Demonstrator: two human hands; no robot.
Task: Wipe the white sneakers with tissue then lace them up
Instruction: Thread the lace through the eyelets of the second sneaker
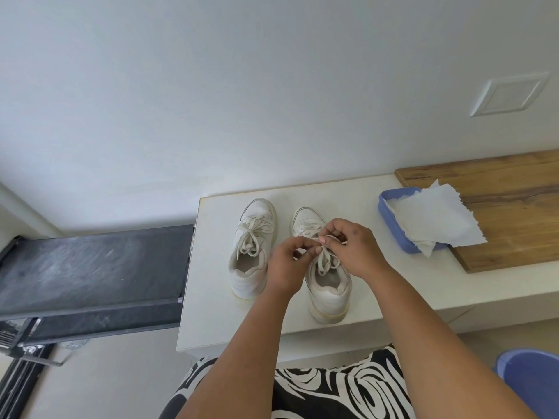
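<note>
Two white sneakers stand side by side on the white counter [211,297], toes toward the wall. The left sneaker [252,249] has its laces tied in a bow. Over the right sneaker [328,285] both hands meet at the tongue. My left hand [287,264] pinches a loop of its lace [325,263] between thumb and fingers. My right hand [355,247] pinches the lace from the other side, fingertips touching the left hand's. The lace ends hang over the shoe's opening.
A blue tray [393,225] holding white tissue [435,219] sits to the right, partly on a wooden board [508,219]. A blue bucket [532,382] stands on the floor at lower right. A dark treadmill [90,267] lies left of the counter.
</note>
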